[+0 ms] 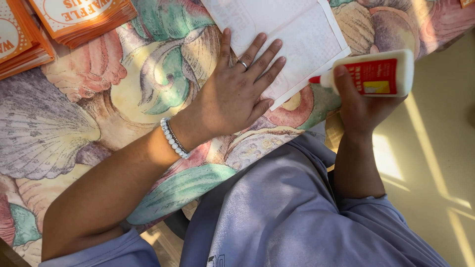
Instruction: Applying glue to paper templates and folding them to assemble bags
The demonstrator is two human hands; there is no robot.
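Shell-patterned counter [74,123], orange packet stacks [79,17] at far edge. Left hand [237,94] spread flat, pinning white paper sheet [292,39]. Right hand [363,106] wrapped around glue bottle [373,74], nozzle at sheet's edge. Gluing step; steady, thin bead needed.

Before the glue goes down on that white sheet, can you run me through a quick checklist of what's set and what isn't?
1. White paper sheet pinned flat: ok, the left hand lies spread on its near corner.
2. Glue bottle gripped: ok, the right hand is wrapped around it.
3. Red nozzle aimed at the sheet: ok, it points at the right edge.
4. Nozzle open: cannot tell.
5. Left fingers out of the nozzle's path: not ok, they lie close to that edge.
6. Orange printed stacks out of the way: ok, far corner of the tablecloth.
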